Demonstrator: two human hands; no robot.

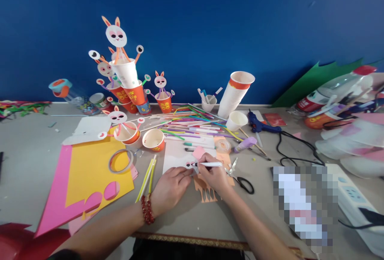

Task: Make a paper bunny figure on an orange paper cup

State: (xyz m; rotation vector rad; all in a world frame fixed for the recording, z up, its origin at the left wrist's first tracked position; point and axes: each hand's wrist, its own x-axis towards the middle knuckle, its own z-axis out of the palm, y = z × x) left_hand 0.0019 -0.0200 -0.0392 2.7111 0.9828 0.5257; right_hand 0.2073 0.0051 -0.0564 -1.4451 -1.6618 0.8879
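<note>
My right hand is closed round a white marker, its dark tip touching a white sheet of paper. Two small dark ovals with pink about them show on the paper by the tip. My left hand lies flat on the sheet's lower edge, fingers stretched, a red bead bracelet on its wrist. Beyond my right hand sits a small pink paper piece. Orange cut paper lies partly under my right hand, and scissors are beside it.
Rabbit-faced paper cups stand stacked at the back left. Yellow card with a tape roll lies left. Coloured sticks, a cup stack and a glue gun are behind. A power strip lies right.
</note>
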